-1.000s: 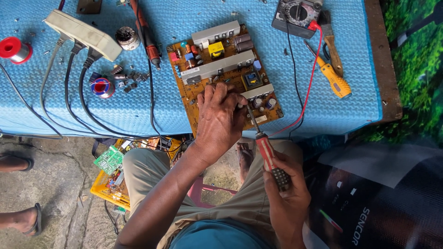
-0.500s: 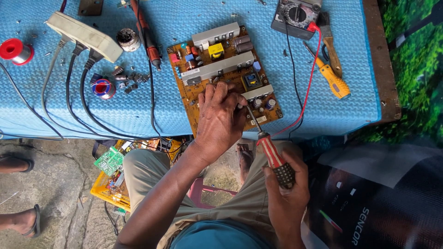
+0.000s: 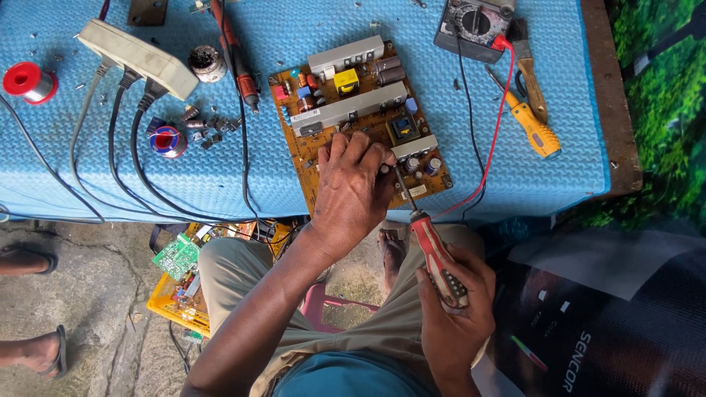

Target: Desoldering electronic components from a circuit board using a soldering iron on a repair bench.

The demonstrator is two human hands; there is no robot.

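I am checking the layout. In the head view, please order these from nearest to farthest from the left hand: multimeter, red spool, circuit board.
1. Circuit board: under the left hand, touching.
2. Multimeter: upper right, at the table's far edge.
3. Red spool: far left of the table.

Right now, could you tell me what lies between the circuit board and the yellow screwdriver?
In the head view, the multimeter's red lead and black lead run across the blue mat there.

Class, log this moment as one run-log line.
left hand: pressing circuit board | right hand: holding red screwdriver, tip at board | surface: blue table
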